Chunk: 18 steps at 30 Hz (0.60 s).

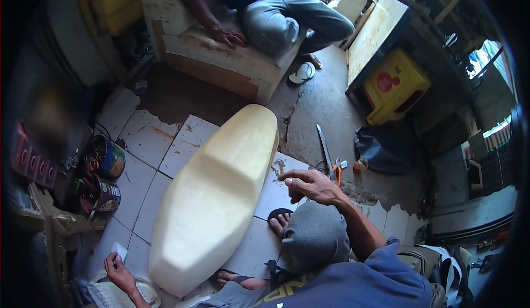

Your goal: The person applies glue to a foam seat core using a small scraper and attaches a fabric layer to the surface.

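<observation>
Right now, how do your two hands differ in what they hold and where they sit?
The left hand pinches a small white card low at the left, beside the long cream foam seat. The right hand holds nothing, fingers spread over a bent knee, near the long knife on the floor. Both are bare and off the foam.

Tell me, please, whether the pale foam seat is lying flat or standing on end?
Lying flat: the foam seat rests lengthwise on the tiled floor, contoured top facing up.

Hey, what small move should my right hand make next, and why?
Probably reach a bit further forward to the long blade: the right hand hovers empty just short of it, beside the foam seat, while the left hand holds a small white piece.
</observation>
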### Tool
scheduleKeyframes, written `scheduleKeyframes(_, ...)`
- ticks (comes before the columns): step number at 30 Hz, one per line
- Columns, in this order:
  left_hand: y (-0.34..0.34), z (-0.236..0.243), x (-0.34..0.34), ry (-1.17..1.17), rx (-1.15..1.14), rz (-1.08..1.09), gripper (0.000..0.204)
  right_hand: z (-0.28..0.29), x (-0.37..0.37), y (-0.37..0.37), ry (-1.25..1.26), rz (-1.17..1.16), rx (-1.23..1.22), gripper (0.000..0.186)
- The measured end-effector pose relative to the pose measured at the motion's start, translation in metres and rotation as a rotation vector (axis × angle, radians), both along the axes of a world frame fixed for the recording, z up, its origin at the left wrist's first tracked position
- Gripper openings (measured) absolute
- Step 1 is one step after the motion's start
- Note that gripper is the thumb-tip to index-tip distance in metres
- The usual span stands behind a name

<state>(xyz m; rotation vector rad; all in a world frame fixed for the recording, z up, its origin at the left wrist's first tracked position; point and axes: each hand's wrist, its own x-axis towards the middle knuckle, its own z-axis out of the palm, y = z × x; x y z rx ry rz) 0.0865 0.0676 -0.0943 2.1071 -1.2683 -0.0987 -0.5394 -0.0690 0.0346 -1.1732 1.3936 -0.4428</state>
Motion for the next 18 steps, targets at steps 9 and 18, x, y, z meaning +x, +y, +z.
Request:
scheduleKeyframes(9,-0.204,0.152,-0.255,-0.222,-0.288,-0.895,0.025,-0.051,-0.023,0.022,-0.235,-0.098,-0.224,0.070)
scheduleKeyframes(18,-0.253,-0.036,-0.445,-0.055,-0.111,-0.968,0.021,-0.239,-0.175,0.075,0.974,-0.513,-0.021,0.084)
